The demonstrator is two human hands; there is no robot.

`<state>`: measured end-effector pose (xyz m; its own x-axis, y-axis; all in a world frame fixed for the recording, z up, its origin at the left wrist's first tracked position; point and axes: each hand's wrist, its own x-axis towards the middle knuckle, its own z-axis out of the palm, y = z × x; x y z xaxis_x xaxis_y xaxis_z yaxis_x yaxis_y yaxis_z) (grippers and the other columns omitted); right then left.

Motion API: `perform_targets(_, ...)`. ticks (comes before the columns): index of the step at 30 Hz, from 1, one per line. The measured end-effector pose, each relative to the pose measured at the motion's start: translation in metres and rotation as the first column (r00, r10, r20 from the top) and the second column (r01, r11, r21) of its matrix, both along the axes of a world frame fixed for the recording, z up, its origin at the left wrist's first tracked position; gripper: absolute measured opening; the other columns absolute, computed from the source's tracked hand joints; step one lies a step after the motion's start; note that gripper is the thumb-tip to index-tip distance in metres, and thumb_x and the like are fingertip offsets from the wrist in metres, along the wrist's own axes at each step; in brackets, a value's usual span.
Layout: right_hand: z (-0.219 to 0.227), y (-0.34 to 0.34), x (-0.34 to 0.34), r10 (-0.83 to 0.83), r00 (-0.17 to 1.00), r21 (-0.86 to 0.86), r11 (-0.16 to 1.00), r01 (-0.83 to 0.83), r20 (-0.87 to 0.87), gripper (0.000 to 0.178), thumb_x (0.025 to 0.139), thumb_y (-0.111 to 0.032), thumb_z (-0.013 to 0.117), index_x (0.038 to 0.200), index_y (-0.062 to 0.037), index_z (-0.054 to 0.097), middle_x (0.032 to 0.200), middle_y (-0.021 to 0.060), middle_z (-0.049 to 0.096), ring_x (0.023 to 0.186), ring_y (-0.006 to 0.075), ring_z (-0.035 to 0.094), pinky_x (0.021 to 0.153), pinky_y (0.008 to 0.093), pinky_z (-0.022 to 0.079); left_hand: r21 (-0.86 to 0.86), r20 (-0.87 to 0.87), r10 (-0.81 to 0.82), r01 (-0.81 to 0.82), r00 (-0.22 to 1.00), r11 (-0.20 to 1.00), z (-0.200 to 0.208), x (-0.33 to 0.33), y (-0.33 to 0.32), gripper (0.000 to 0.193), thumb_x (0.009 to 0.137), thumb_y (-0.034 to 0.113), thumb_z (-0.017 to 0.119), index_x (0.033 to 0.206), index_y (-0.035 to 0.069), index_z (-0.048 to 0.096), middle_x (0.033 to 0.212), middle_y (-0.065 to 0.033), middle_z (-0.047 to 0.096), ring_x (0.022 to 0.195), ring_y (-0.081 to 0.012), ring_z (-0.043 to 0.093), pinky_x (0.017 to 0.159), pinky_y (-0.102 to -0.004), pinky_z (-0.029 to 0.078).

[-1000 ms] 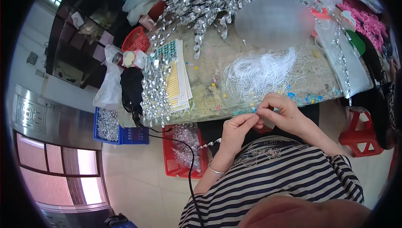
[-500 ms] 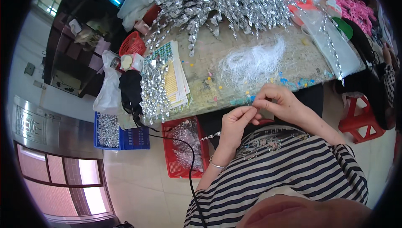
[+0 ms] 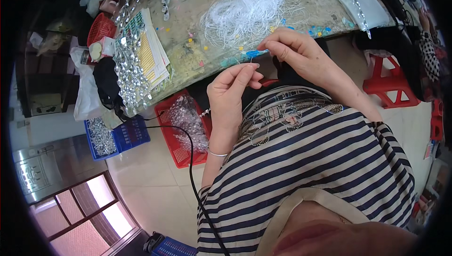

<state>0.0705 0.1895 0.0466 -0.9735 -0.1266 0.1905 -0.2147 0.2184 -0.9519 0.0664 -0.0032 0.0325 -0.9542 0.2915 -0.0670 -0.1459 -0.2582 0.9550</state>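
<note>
- Nearest the camera, the person's striped shirt [image 3: 310, 171] fills the lower middle, both forearms rising from it toward the worktop [image 3: 197, 30].
- The left hand [image 3: 230, 96], a thin bangle [image 3: 217, 153] on its wrist, has its grip clenched: thumb and forefinger pinch a fine thread [image 3: 251, 61] at the fingertips, the other fingers curled in.
- The right hand [image 3: 296, 51] sits just above and to the right, its grip also pinched shut on a small blue bead [image 3: 257, 53] at the worktop's near edge; the thread runs between the two hands.
- Below the left hand, on the floor, a red basket [image 3: 181, 150] holds clear, shiny pieces, and a blue basket [image 3: 120, 136] beside it holds silvery bits; a black cable [image 3: 190, 171] runs past them.
- On the worktop, a heap of loose white thread [image 3: 245, 11] lies just beyond the hands, with small coloured beads scattered around it.
- Further left, strands of silver crystal beads [image 3: 127, 68] hang over the worktop's edge beside flat sheets of beads [image 3: 148, 53].
- To the right, red plastic stools [image 3: 393, 86] stand on the floor.
</note>
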Motion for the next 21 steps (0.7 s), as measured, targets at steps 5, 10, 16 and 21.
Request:
perform_targets(5, -0.004, -0.002, -0.004, 0.075, 0.984, -0.157, 0.986, -0.048, 0.164, 0.019, 0.095, -0.017, 0.054, 0.101, -0.0011, 0.063, 0.09, -0.0007, 0.058, 0.08, 0.0054, 0.053, 0.071, 0.0202, 0.044, -0.004, 0.013, 0.004, -0.004, 1.0, 1.0, -0.003, -0.005, 0.005, 0.017, 0.089, 0.007, 0.06, 0.098, -0.006, 0.065, 0.083, -0.0111, 0.067, 0.07, -0.0133, 0.062, 0.066, -0.0232, 0.05)
perform_targets(10, -0.006, 0.0, -0.01, 0.174, 0.929, -0.32, 0.945, -0.065, 0.326, 0.013, 0.092, -0.01, 0.058, 0.097, 0.0003, 0.062, 0.09, 0.0012, 0.057, 0.082, 0.007, 0.057, 0.072, 0.0204, 0.047, -0.018, 0.05, -0.009, 0.01, 0.999, 1.0, -0.005, -0.01, 0.012, 0.016, 0.089, 0.008, 0.06, 0.098, -0.005, 0.065, 0.083, -0.0109, 0.067, 0.071, -0.0137, 0.062, 0.068, -0.024, 0.05)
perform_targets(16, -0.012, 0.008, -0.023, 0.177, 0.95, -0.249, 0.962, -0.113, 0.256, 0.011, 0.091, -0.01, 0.06, 0.092, 0.0005, 0.063, 0.087, 0.0014, 0.056, 0.076, 0.0068, 0.057, 0.067, 0.0199, 0.048, -0.062, 0.092, -0.09, 0.096, 0.992, 0.993, -0.003, -0.019, 0.019, 0.016, 0.09, 0.008, 0.06, 0.098, -0.004, 0.067, 0.086, -0.0102, 0.068, 0.075, -0.013, 0.063, 0.07, -0.0233, 0.051)
perform_targets(21, -0.026, 0.011, -0.029, 0.179, 0.947, -0.335, 0.938, -0.083, 0.268, 0.017, 0.09, -0.019, 0.062, 0.092, -0.0025, 0.065, 0.083, -0.0003, 0.06, 0.072, 0.0048, 0.056, 0.06, 0.0185, 0.047, -0.109, 0.101, -0.083, 0.093, 0.991, 0.99, -0.006, -0.022, 0.021, 0.016, 0.09, 0.008, 0.06, 0.099, -0.004, 0.067, 0.086, -0.0101, 0.068, 0.075, -0.0121, 0.063, 0.07, -0.0229, 0.051)
